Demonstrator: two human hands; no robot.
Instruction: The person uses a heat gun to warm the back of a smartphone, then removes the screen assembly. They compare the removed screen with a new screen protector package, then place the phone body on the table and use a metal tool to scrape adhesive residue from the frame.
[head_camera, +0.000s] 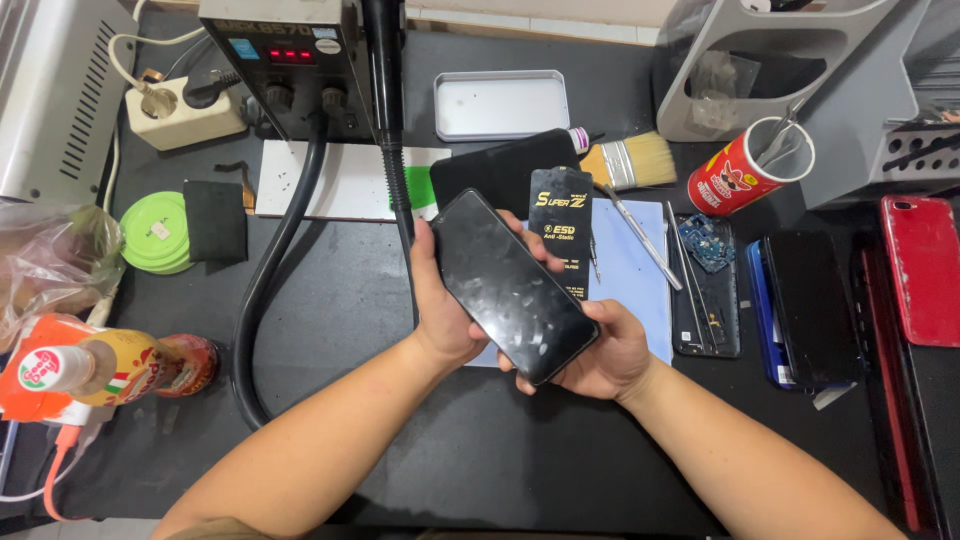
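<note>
Held a black smartphone (512, 285) with a smudged dark screen in both hands, tilted diagonally above the black work mat (500, 450). Gripped by the left hand (440, 305) along the upper left edge, fingers wrapped behind and thumb on the rim. Cradled at the lower right end by the right hand (605, 355), fingers closed under the phone's corner. Both hands clamped on the phone, screen facing up. Lay just behind the phone a black flat packet with yellow lettering (562, 225) and a pale blue sheet (635, 275) with a metal tool (640, 235) across it. Rested farther back a paintbrush (630, 162) and a shallow metal tray (500, 104). Stood to the right a red can (745, 170) with tweezers in it, near an opened phone body (705, 290), a blue-edged phone (805, 310) and a red phone (920, 270). Sat at the back left a soldering station (285, 60) with a thick black hose (270, 270), a green round lid (155, 235), and at the far left a bottle (90, 365).
</note>
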